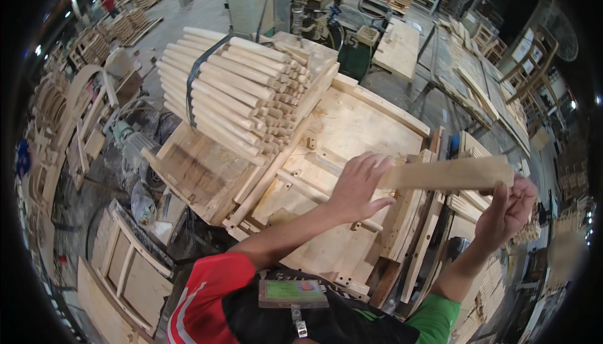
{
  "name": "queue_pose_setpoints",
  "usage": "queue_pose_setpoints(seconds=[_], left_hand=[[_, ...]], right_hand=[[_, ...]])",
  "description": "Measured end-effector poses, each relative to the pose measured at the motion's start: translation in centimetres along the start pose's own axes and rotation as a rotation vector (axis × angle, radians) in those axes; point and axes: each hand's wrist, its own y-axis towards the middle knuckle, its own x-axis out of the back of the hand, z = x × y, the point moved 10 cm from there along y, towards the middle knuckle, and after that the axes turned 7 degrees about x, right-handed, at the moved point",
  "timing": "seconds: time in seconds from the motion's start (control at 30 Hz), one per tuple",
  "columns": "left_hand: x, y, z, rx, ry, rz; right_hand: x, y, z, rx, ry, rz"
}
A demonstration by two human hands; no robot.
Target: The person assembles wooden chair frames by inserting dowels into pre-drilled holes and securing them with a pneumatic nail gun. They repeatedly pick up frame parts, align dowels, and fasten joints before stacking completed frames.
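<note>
A flat, pale wooden slat (pixel 446 174) is held up at the right over the bench. My right hand (pixel 505 215) grips its right end, thumb on the near edge and fingers curled behind. Close to the slat's left end is my left hand (pixel 359 188), its fingers stretched out and the thumb spread away. Whether those fingertips touch the slat I cannot tell. Beneath the hands lies a plywood bench top (pixel 370 118) with wooden rails. Several joined wooden rails (pixel 314 190) rest on it, partly covered by my left forearm.
Left of the bench top, a big bundle of round wooden rods (pixel 229 86) is bound with a dark strap (pixel 200 71). Curved frame parts (pixel 122 262) lean at the lower left. A long table (pixel 468 80) with wood pieces stands at the far right, near a wooden chair (pixel 537 61).
</note>
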Motion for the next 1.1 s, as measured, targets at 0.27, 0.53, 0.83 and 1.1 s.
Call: queue_pose_setpoints(seconds=[0.27, 0.53, 0.83, 1.1], left_hand=[[-4.3, -2.6, 9.4, 0.032, 0.282, 0.346], [-2.1, -1.1, 10.6, -0.108, 0.301, 0.094], [-7.2, -10.3, 17.9, 0.226, 0.125, 0.335], [-7.1, -9.8, 17.8, 0.208, 0.105, 0.243]], right_hand=[[-10.2, -8.1, -6.3, 0.039, -1.099, 0.668], [-17.3, -16.5, -17.8, -0.084, -0.746, 0.897], [-21.1, -16.0, -25.0, -0.198, -0.788, 0.949], [-22.0, -17.0, -27.8, -0.238, -0.698, 0.940]])
